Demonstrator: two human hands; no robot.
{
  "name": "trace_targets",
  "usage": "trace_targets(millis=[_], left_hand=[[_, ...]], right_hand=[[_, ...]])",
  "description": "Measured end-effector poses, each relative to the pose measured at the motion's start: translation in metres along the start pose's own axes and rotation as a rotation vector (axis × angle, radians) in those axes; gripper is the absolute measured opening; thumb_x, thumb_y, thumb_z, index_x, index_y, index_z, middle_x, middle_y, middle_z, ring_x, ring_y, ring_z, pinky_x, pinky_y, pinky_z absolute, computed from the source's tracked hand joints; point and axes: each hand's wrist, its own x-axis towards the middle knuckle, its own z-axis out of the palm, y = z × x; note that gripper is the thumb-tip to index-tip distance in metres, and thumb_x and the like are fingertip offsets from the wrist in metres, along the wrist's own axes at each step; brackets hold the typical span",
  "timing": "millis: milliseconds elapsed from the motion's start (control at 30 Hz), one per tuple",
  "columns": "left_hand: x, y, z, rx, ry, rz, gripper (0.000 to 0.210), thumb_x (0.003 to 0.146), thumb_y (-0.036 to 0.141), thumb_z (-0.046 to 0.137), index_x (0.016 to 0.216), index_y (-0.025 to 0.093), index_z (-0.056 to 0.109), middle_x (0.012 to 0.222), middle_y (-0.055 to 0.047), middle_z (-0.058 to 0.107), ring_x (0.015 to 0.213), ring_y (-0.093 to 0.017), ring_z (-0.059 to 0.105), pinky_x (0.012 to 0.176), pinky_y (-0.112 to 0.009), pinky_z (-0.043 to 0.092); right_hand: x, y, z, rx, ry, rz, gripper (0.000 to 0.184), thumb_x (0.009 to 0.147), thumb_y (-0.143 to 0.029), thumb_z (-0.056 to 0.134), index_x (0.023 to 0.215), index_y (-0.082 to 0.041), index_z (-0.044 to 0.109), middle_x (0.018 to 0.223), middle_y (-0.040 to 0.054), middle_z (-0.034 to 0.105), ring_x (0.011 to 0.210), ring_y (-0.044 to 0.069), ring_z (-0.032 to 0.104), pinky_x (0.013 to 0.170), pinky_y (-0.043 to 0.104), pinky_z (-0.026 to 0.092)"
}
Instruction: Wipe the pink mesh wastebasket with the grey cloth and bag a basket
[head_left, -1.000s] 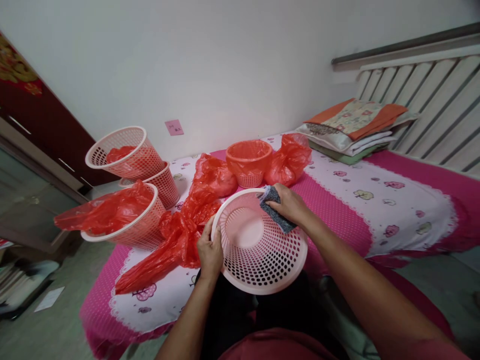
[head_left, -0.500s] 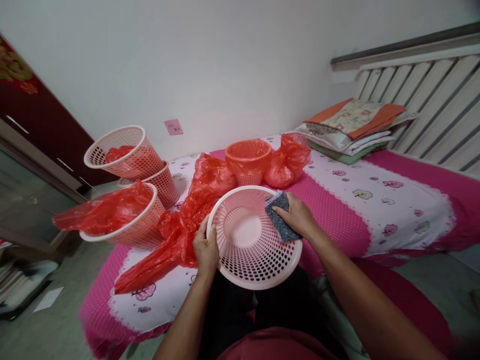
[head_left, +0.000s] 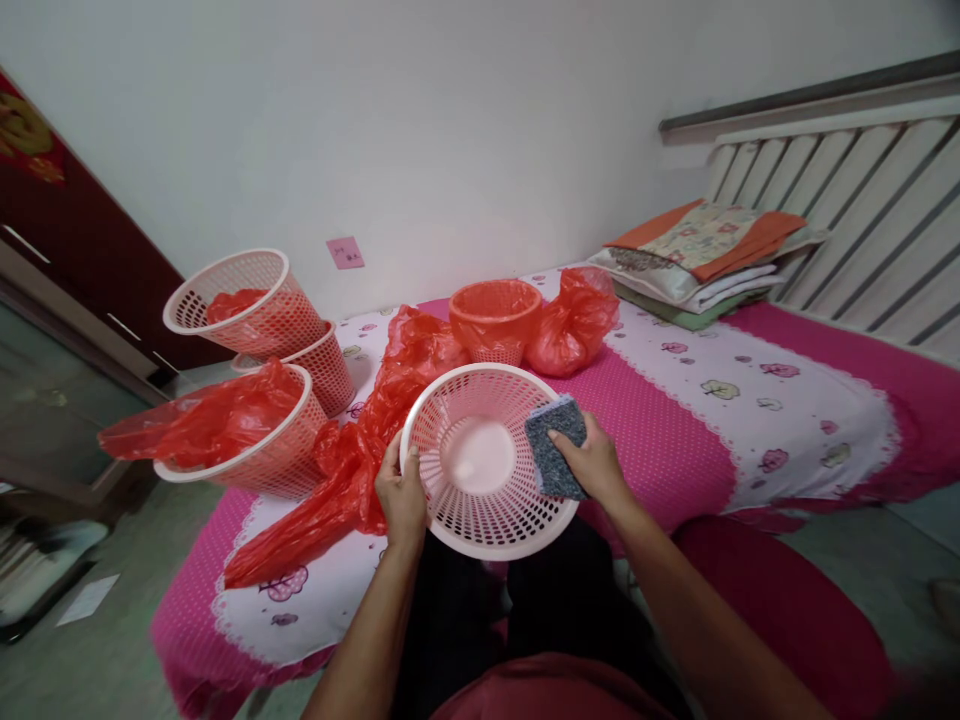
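At the near edge of the bed [head_left: 660,440], the left hand [head_left: 403,497] grips a pink basket [head_left: 480,455] by its rim; the right hand [head_left: 598,463] grasps a grey cloth [head_left: 553,447]. Behind the bed, a wall note [head_left: 345,253] bears unreadably small writing.

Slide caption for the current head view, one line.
Left hand grips a pink perforated plastic basket by the rim; right hand holds a gray scrubbing pad at its opposite edge.
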Motion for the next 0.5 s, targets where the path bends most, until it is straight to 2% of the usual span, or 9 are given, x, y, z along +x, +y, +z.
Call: trace_targets(millis=[133, 233, 367, 500], left_hand=[[-0.001, 0.0, 0.0, -0.001, 0.02, -0.001, 0.044, 0.095, 0.041, 0.063, 0.133, 0.022, 0.074, 0.112, -0.008, 0.082, 0.11, -0.027, 0.076, 0.099, -0.041, 0.061], [-0.003, 0.002, 0.001, -0.002, 0.029, 0.007, 0.044, 0.095, 0.042, 0.063, 0.133, 0.022, 0.074, 0.113, -0.009, 0.082, 0.111, -0.027, 0.076, 0.1, -0.041, 0.06], [-0.009, 0.004, -0.002, -0.025, 0.016, -0.007, 0.047, 0.094, 0.043, 0.066, 0.134, 0.02, 0.073, 0.12, -0.01, 0.081, 0.114, -0.028, 0.075, 0.104, -0.042, 0.059], [-0.016, 0.004, -0.014, -0.032, -0.016, -0.014, 0.049, 0.093, 0.049, 0.068, 0.132, 0.019, 0.073, 0.129, -0.012, 0.078, 0.118, -0.029, 0.073, 0.109, -0.044, 0.055]], right_hand=[[-0.022, 0.008, 0.007, 0.075, 0.066, 0.113, 0.047, 0.074, -0.057, 0.072, 0.104, -0.022, 0.065, 0.095, 0.0113, 0.076, 0.086, 0.032, 0.071, 0.079, 0.045, 0.057], [-0.032, 0.011, 0.009, 0.092, 0.1, 0.135, 0.043, 0.072, -0.055, 0.072, 0.099, -0.023, 0.063, 0.091, 0.0102, 0.075, 0.082, 0.031, 0.071, 0.077, 0.044, 0.057], [-0.029, 0.008, 0.003, 0.113, 0.081, 0.102, 0.04, 0.075, -0.051, 0.07, 0.101, -0.022, 0.065, 0.088, 0.0083, 0.076, 0.078, 0.029, 0.07, 0.075, 0.042, 0.057], [-0.013, 0.001, -0.006, 0.089, 0.035, -0.022, 0.04, 0.079, -0.05, 0.066, 0.106, -0.02, 0.067, 0.094, 0.0089, 0.076, 0.083, 0.028, 0.07, 0.079, 0.042, 0.057]])
